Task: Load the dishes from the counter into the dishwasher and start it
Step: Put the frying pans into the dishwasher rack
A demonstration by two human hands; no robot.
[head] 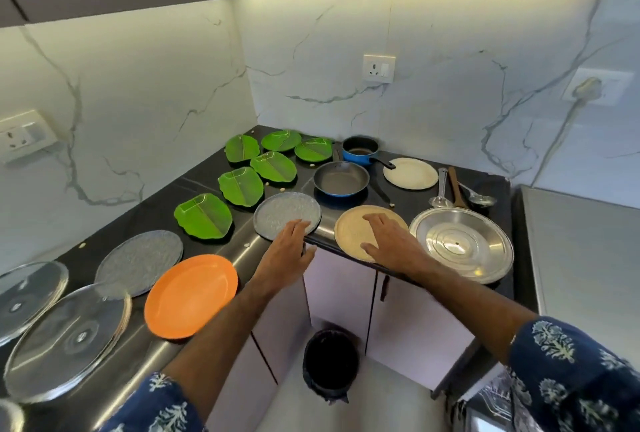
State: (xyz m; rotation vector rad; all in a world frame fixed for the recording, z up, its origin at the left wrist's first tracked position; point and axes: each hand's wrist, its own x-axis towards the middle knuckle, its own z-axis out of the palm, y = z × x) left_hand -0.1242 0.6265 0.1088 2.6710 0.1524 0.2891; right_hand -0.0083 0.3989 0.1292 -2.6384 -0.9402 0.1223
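— Hands?
— Left hand (289, 244) lies flat, fingers straight, on the near rim of the grey plate (287, 211). Right hand (389, 241) spreads open on the beige plate (353, 227).
— Where do those sit?
— Both at the counter's (207, 177) inner corner edge, slightly overhanging. Steel lid (462, 244) just right; orange plate (190, 294) left; green leaf plates (242, 185) behind.

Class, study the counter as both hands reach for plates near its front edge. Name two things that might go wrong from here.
1. The grey plate and the tan plate overhang the counter edge; the left hand or right hand might knock one off.
2. The glass lids by the orange plate also sit near the edge; a sleeve could catch them.
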